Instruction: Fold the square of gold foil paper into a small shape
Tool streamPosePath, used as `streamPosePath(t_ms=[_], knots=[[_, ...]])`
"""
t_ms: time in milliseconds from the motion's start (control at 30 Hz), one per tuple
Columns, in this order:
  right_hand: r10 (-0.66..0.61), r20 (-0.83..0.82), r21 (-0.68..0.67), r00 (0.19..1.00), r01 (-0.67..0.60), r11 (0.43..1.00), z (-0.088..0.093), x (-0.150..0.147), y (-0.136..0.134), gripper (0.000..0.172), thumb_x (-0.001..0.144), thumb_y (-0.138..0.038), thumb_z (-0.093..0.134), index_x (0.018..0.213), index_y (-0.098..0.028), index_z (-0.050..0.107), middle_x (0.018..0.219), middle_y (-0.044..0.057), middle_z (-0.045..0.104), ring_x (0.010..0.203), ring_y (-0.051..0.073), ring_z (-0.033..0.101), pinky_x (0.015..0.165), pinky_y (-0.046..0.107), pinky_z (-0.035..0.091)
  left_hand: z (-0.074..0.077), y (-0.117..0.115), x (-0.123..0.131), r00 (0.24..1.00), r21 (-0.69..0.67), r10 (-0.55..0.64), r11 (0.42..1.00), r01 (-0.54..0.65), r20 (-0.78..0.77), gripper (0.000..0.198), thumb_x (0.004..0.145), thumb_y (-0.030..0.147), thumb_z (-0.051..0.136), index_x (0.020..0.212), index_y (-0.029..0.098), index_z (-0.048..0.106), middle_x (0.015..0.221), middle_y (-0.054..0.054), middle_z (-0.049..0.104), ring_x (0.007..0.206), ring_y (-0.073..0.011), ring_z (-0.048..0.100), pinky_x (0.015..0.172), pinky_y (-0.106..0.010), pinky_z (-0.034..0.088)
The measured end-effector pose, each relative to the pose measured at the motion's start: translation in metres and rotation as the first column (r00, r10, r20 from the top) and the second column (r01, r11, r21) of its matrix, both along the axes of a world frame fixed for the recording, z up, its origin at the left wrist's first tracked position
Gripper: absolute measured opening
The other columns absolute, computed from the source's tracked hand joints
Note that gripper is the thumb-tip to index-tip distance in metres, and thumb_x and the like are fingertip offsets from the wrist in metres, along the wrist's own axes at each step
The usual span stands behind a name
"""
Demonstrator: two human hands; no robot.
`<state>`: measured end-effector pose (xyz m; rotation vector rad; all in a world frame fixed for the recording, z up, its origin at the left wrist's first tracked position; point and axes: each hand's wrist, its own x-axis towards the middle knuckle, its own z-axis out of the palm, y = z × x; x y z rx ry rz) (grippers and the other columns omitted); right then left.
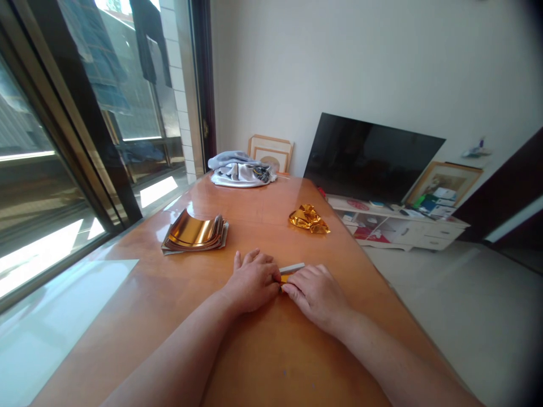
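Observation:
My left hand [252, 281] and my right hand [316, 297] meet on the wooden table [271, 220], their fingertips closing on a small piece of gold foil [285, 278]. A pale grey flat strip [292, 268] sticks out past the foil toward the far right; what it is made of cannot be told. The hands hide most of the foil. Ahead and left of my hands lies a stack of gold foil sheets [195, 230], partly curled. A crumpled gold foil wad [309, 219] rests ahead and to the right.
A bundle of grey and white cloth [241, 169] lies at the table's far end, with a picture frame [270, 154] behind it. Glass doors [97, 113] run along the left. A leaning flat-screen TV [373, 158] stands on a white cabinet [399, 223] at the right.

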<state>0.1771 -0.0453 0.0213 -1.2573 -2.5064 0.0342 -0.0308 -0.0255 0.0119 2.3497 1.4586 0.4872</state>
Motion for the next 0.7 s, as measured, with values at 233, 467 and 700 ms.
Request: streamPosePath(t_ms=[233,467,700], knots=[[-0.004,-0.031,-0.019,1.0,0.003,1.0,0.001,0.004,-0.002,0.009,0.083,-0.026,0.068,0.09,-0.022,0.064,0.092,0.003,0.069,0.091,0.021,0.057,0.081,0.034,0.035,0.001,0.001,0.0,1.0,-0.027,0.007,1.0,-0.008,-0.006,0.019,0.084,0.031,0.058,0.1,0.034,0.069,0.13,-0.001,0.059,0.145,-0.0386,0.024,0.112,-0.076,0.004],[0.025,0.016,0.03,1.0,-0.025,0.999,-0.01,0.004,0.001,0.008,0.092,-0.022,0.057,0.092,-0.022,0.066,0.094,0.005,0.069,0.094,0.022,0.058,0.082,0.036,0.036,0.001,0.0,0.001,0.999,0.005,0.003,1.0,-0.002,-0.038,0.026,0.08,0.023,0.057,0.099,0.035,0.07,0.137,0.0,0.056,0.145,-0.0383,0.026,0.112,-0.076,0.004],[0.002,-0.021,0.001,1.0,-0.002,1.0,-0.011,0.005,0.001,0.009,0.091,-0.027,0.059,0.09,-0.023,0.067,0.093,0.006,0.068,0.092,0.022,0.059,0.082,0.035,0.041,0.003,-0.001,0.0,0.998,0.033,0.013,0.999,-0.011,-0.062,0.027,0.078,0.022,0.057,0.098,0.033,0.071,0.14,-0.001,0.055,0.145,-0.0395,0.025,0.112,-0.076,0.005]])
